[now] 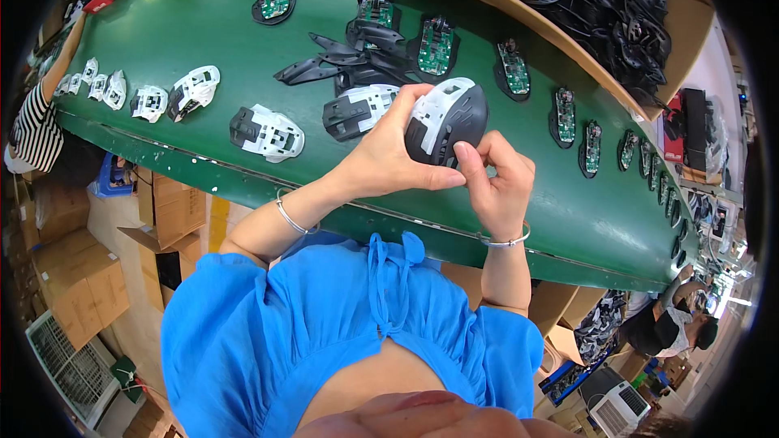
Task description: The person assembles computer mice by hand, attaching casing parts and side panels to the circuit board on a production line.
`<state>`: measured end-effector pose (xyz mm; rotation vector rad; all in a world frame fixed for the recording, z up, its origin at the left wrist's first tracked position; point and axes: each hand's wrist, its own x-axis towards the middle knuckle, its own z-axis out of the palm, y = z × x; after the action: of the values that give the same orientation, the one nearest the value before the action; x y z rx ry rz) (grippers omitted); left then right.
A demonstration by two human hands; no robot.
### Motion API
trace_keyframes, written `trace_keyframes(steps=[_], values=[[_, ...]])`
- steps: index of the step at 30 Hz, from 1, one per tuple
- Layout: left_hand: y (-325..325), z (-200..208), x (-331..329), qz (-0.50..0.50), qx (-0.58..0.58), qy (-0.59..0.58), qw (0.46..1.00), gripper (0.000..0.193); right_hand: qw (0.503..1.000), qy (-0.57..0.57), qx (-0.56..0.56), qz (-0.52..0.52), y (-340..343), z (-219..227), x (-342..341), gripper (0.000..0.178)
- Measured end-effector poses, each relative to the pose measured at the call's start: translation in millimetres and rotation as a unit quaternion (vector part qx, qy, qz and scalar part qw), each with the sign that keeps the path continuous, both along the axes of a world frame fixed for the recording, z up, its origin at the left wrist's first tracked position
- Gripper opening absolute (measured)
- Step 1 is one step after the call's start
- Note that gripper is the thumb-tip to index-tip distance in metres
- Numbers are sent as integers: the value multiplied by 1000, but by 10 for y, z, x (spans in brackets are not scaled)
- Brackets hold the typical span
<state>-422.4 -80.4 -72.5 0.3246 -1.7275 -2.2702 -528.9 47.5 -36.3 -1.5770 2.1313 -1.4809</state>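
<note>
A computer mouse top shell point(464, 120), white frame with a black cover, is held up over the green bench. My left hand point(377, 154) wraps its left side, thumb stretched along the lower edge. At the lower right, my right hand point(499, 186) has curled fingers and its thumb against the black cover's edge. Just left of the shell lies a white and black mouse shell point(357, 111), partly behind my left hand. Another such shell point(268, 133) rests farther left. Beyond my hands, loose black plastic mouse parts point(349, 57) lie in a pile.
Mouse bases with green circuit boards point(436, 47) line the green conveyor point(195, 24), curving away to the right. More white shells point(195, 91) sit at the left. A large carton point(686, 45) of black parts borders the far right. Other people point(36, 130) work at both ends.
</note>
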Motion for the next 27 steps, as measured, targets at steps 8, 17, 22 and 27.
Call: trace_keyframes(steps=[8,17,22,27], values=[[-73,-1,-20,-16,129,-22,991,62,972,-214,90,-33,14,-142,45,22],[-143,11,38,-65,152,-45,985,83,876,-479,53,29,12,-226,-5,16],[-61,30,73,68,-264,-20,962,80,855,-514,-47,43,-3,-189,-46,30],[-33,96,94,63,-343,-26,937,79,821,-562,-74,58,-20,-256,56,38]])
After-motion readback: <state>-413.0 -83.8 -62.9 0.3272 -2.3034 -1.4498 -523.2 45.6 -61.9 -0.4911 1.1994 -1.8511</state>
